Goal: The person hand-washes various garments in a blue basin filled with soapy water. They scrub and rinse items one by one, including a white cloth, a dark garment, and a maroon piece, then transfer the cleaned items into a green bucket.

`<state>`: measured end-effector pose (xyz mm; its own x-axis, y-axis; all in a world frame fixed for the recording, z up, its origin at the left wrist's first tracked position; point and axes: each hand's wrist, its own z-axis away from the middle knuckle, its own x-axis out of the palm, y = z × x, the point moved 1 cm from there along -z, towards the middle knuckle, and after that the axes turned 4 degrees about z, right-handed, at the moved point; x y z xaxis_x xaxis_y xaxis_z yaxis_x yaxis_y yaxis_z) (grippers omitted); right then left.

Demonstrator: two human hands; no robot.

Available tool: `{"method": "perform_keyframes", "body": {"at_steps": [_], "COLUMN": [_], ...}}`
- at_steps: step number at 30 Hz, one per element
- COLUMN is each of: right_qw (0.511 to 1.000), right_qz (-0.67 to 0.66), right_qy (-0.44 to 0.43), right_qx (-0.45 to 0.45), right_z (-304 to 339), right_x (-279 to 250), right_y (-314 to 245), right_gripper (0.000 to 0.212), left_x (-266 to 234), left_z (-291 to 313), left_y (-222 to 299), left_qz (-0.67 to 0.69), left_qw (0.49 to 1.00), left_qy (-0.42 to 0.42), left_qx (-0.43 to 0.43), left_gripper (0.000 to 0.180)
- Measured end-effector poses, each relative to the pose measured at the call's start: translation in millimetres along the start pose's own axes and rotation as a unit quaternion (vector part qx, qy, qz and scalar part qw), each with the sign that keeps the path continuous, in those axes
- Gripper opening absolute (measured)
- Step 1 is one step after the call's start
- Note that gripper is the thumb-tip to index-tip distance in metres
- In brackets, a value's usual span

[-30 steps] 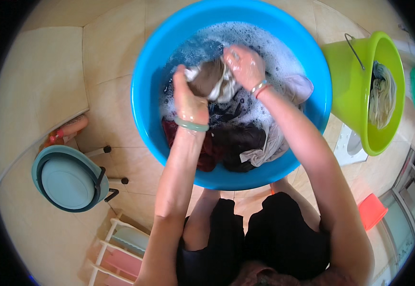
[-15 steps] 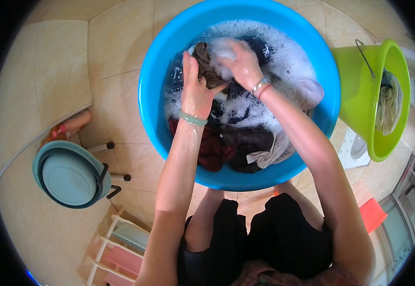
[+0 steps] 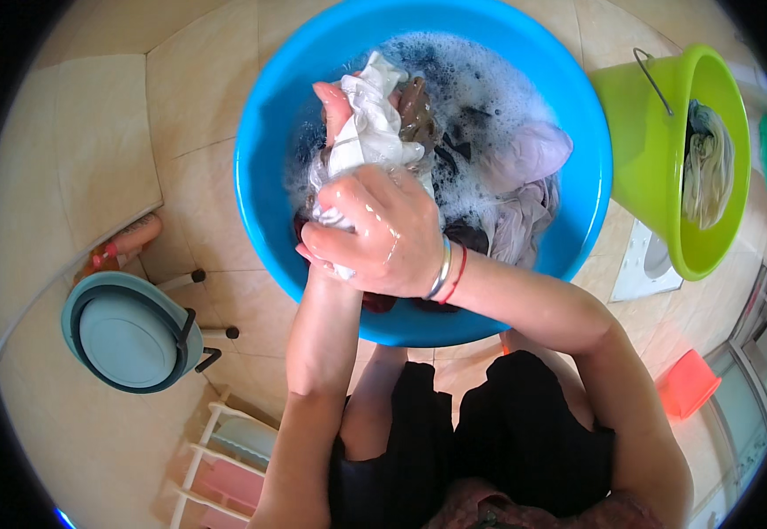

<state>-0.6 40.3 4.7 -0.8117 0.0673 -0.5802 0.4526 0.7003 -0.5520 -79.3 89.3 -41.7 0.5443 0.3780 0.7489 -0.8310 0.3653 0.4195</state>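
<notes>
A wet white cloth (image 3: 369, 123) is bunched between my hands, over the left part of a big blue basin (image 3: 251, 176). Closed around its lower end is my right hand (image 3: 379, 231), knuckles up, in front of my left wrist. My left hand (image 3: 334, 108) holds the same cloth from beneath; the fabric and the right hand cover most of it. Brown fabric (image 3: 416, 113) shows beside the cloth. Foamy water (image 3: 498, 79) fills the basin, with a pale lilac cloth (image 3: 529, 152), a greyish cloth (image 3: 524, 220) and dark clothes in it.
At the right, a lime green bucket (image 3: 639, 150) lies tilted with laundry (image 3: 708, 167) inside. A grey-blue folding basin (image 3: 128, 342) sits on the left, near a white rack (image 3: 191, 467) with pink shelves. An orange-red container (image 3: 688, 384) stands at the lower right.
My hands were apart in the suds, the left one with spread fingers. Now the white cloth is lifted between them, and the right hand has come left and nearer, gripping it.
</notes>
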Motion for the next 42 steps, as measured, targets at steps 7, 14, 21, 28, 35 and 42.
{"method": "perform_keyframes", "body": {"at_steps": [7, 14, 21, 28, 35, 42], "right_qw": [0.998, 0.982, 0.973, 0.977, 0.917, 0.924], "right_qz": [-0.024, 0.016, 0.031, 0.084, 0.238, 0.094], "right_qy": [0.033, -0.056, -0.045, -0.196, -0.268, -0.147], "right_qx": [0.037, 0.180, 0.225, 0.020, 0.176, 0.340], "right_z": [-17, -14, 31, 22, 42, 17], "right_x": [2, 20, -4, -7, 67, 51], "right_y": [20, 92, 161, 167, 143, 137], "right_gripper": [0.014, 0.017, 0.023, 0.031, 0.035, 0.024], "left_x": [-13, -46, -30, -83, -76, -52], "left_z": [4, 11, 18, 18, 12, 14], "left_y": [-4, -51, -9, 7, 7, 7], "left_qz": [0.235, 0.112, -0.062, -0.178, -0.180, -0.055], "left_qw": [0.944, 0.988, 0.963, 0.947, 0.945, 0.983], "left_qy": [-0.202, 0.103, 0.179, 0.197, 0.207, 0.158], "left_qx": [-0.110, 0.031, 0.192, 0.183, 0.177, 0.079], "left_gripper": [0.052, 0.039, 0.035, 0.020, 0.036, 0.043]}}
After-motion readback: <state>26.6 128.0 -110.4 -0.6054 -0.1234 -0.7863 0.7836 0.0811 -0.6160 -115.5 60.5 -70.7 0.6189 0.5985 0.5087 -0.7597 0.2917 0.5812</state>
